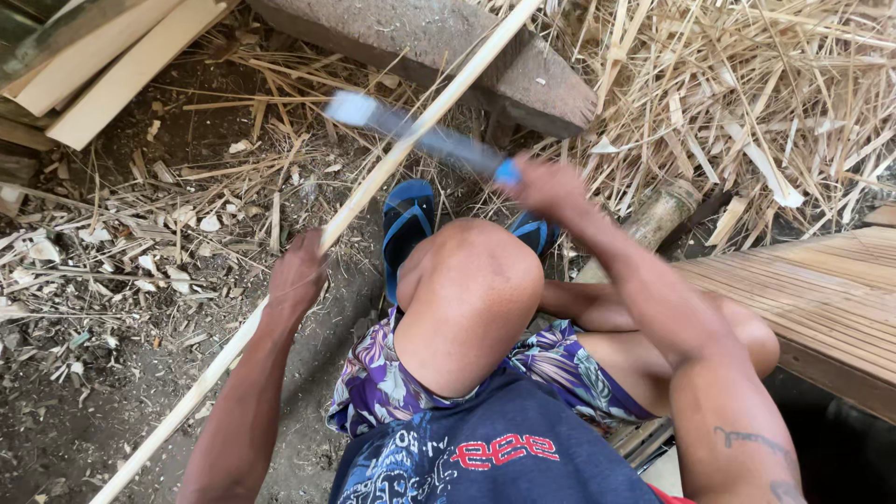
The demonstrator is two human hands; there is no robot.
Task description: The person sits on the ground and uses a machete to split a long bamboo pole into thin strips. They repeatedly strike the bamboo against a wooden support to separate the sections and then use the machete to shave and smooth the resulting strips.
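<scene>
Two hands busy: left hand [297,275] fingers clamped round long bamboo strip [373,187], steadying it slantwise; right hand [546,187] fingers clenched on blue-handled blade [420,138], edge laid across strip.

I see the long stick [373,187] crossing under the knife [420,138], planks [103,65] far left, a straw heap [747,93] right.

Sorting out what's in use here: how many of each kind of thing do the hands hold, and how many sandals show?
Bamboo strip, in the left hand: 1
Knife, in the right hand: 1
Blue sandals: 2
Total: 4
</scene>
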